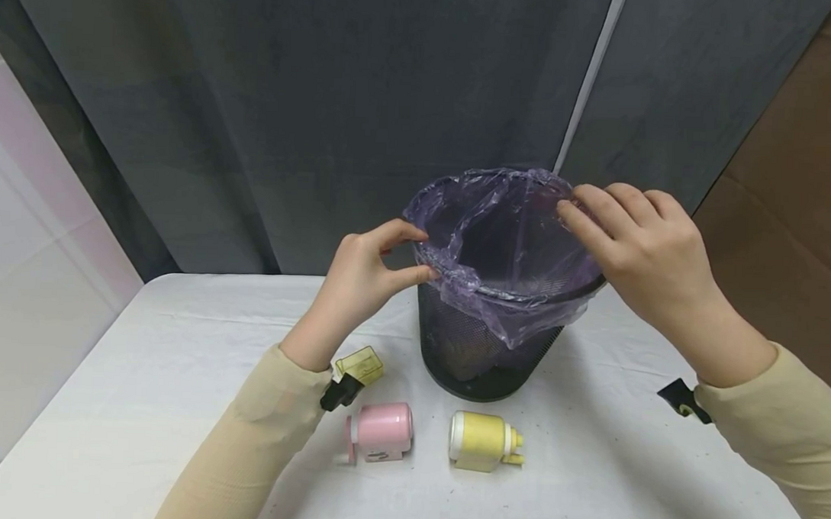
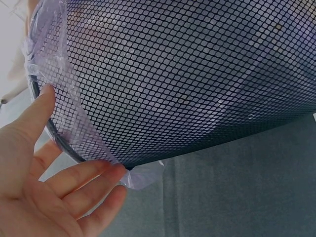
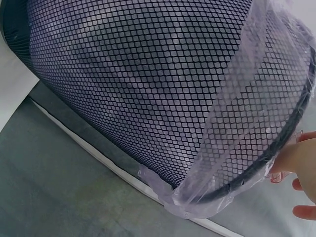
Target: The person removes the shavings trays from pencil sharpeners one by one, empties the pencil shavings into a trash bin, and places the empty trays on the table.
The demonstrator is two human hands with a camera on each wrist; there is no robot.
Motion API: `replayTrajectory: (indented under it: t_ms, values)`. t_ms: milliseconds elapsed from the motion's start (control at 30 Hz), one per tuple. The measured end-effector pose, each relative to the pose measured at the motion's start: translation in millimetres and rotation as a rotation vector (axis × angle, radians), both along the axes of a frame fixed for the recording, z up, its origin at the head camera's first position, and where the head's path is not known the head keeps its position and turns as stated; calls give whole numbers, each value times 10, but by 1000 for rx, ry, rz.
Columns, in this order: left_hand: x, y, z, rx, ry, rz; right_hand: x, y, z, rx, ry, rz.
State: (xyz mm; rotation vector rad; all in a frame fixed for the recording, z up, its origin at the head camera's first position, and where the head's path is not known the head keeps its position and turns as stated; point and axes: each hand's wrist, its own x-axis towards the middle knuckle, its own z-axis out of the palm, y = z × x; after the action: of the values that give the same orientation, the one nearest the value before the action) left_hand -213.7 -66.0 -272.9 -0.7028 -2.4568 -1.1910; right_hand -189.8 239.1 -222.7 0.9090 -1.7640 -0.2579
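A black mesh wastebasket (image 1: 481,353), lined with a thin purple plastic bag (image 1: 517,313), stands tilted. The bag folds over the basket's rim. My left hand (image 1: 367,269) is at the near left of the rim, thumb outside and forefinger inside, with the bag's edge between them. Over the right side of the rim reaches my right hand (image 1: 646,248), fingers bent inward. Beside its fingers the right wrist view shows a clear thing with red edges (image 3: 277,177); its kind is unclear. The rim partly hides those fingers there.
On the white tabletop (image 1: 197,405), near the basket's base, lie a pink crank pencil sharpener (image 1: 384,428), a yellow one (image 1: 481,439) and a small yellow block (image 1: 360,364). Dark curtain (image 1: 394,98) hangs behind the table; a brown panel (image 1: 788,211) stands at the right.
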Motion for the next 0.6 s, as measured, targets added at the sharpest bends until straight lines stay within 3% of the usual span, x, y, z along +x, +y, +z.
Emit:
replayTrajectory:
  t_ms: [600]
  values:
    - [3, 3, -4, -3, -2, 0, 5, 68, 19, -198, -9, -80]
